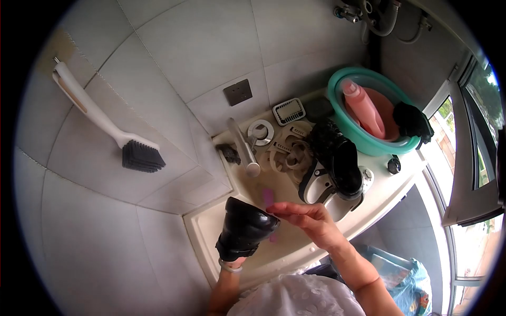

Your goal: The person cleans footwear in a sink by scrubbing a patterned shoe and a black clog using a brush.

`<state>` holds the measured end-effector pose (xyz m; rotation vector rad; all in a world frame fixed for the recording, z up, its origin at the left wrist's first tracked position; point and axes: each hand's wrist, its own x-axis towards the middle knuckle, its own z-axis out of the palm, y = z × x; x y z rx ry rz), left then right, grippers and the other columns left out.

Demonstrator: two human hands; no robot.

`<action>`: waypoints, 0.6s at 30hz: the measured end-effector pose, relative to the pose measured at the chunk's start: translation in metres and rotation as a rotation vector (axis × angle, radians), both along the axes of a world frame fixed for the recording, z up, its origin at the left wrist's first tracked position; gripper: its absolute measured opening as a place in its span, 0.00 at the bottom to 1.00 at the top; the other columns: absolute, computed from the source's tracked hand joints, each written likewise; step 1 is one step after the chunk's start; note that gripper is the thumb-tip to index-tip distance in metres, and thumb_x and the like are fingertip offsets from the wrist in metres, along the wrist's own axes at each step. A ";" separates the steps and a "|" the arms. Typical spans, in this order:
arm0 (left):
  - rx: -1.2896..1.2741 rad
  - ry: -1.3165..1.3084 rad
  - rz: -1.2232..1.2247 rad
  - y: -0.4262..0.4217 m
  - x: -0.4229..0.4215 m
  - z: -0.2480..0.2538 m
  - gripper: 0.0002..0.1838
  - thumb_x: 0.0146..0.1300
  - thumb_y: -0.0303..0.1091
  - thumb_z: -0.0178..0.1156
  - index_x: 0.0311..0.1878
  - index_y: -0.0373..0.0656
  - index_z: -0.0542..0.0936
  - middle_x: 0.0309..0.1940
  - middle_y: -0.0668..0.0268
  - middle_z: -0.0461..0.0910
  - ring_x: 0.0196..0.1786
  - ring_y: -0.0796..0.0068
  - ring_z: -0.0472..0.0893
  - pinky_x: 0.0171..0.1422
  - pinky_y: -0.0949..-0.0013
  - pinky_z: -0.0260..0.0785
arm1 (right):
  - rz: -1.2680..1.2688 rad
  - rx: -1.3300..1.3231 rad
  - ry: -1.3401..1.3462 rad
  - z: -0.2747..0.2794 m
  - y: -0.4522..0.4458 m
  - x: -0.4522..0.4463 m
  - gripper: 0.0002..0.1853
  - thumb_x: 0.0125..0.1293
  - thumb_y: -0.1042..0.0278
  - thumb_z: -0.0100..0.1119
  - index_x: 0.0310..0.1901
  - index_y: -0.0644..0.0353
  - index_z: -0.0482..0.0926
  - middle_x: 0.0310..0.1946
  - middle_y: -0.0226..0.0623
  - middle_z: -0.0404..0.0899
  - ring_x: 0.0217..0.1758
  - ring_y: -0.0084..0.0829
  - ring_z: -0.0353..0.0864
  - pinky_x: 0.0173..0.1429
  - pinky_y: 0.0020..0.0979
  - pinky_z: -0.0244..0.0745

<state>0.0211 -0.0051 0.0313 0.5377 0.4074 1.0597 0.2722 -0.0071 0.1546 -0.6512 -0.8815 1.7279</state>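
Note:
My left hand (240, 261), mostly hidden beneath a glossy black shoe (245, 226), holds it up over the cream sink (203, 224). A light bracelet circles the left wrist. My right hand (311, 224) reaches in from the right, its fingers stretched out and their tips at the shoe's upper edge; whether they press on it I cannot tell. Below the fingers, a pink-purple strip (269, 197) shows in the basin. Farther right, another black shoe (348, 171) rests on a pale shoe (314, 184), near beige strappy sandals (290, 150).
A faucet (245, 150) rises behind the basin. The green basin (337, 124) at the back right holds a pink bottle (365, 110) and a black cloth (411, 122). A white-handled brush (95, 113) hangs on the left wall. A soap dish (289, 111) sits on the ledge.

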 end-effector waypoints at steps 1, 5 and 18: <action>-0.008 -0.025 0.006 0.000 0.000 -0.001 0.31 0.63 0.36 0.63 0.67 0.42 0.65 0.58 0.61 0.74 0.58 0.67 0.75 0.63 0.66 0.69 | 0.004 0.004 0.003 -0.002 0.001 -0.003 0.19 0.69 0.73 0.53 0.60 0.68 0.75 0.57 0.40 0.78 0.55 0.27 0.78 0.61 0.29 0.70; -0.033 -0.084 0.036 -0.001 0.001 -0.007 0.31 0.63 0.36 0.64 0.67 0.42 0.65 0.57 0.61 0.75 0.58 0.67 0.76 0.63 0.66 0.70 | 0.029 -0.028 -0.092 -0.001 0.004 -0.008 0.22 0.67 0.75 0.55 0.63 0.72 0.71 0.61 0.45 0.74 0.67 0.37 0.71 0.70 0.34 0.65; 0.042 0.196 -0.030 0.002 0.018 0.025 0.31 0.71 0.45 0.48 0.72 0.41 0.57 0.64 0.59 0.68 0.63 0.64 0.71 0.67 0.62 0.65 | 0.147 0.297 -0.284 0.003 0.030 -0.036 0.34 0.73 0.59 0.53 0.74 0.62 0.53 0.72 0.36 0.60 0.74 0.28 0.56 0.75 0.29 0.48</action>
